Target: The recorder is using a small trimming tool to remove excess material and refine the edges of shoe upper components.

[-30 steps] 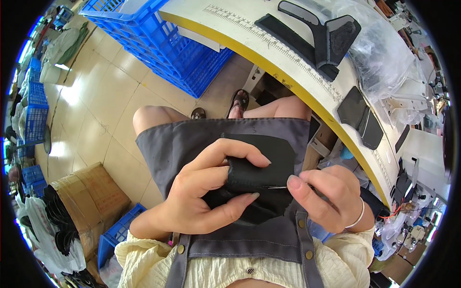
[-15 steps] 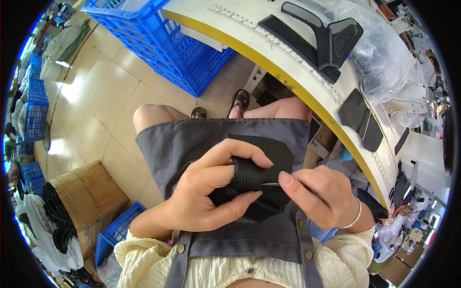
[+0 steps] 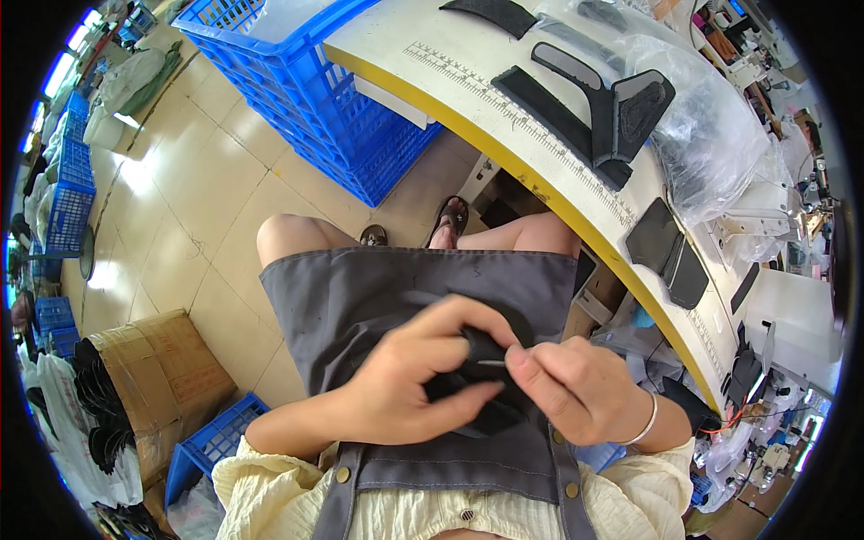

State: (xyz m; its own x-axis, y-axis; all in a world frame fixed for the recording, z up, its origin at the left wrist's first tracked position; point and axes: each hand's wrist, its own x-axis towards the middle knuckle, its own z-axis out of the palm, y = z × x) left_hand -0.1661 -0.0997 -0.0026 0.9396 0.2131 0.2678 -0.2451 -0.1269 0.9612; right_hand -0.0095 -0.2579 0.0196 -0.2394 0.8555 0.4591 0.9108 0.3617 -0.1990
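The black piece (image 3: 477,378) sits on the lap, on the grey apron (image 3: 378,288). Most of it is hidden under the hands. The left hand (image 3: 409,387) is clamped around it. The right hand (image 3: 576,391) pinches a thin needle (image 3: 490,363) at its top edge. The table (image 3: 540,171) edge is close on the right; floor (image 3: 198,198) lies open on the left.

Black cut pieces (image 3: 549,103) on workbench (image 3: 432,45)

Grey apron (image 3: 423,288) — cream sleeves (image 3: 270,490), bracelet (image 3: 646,421).
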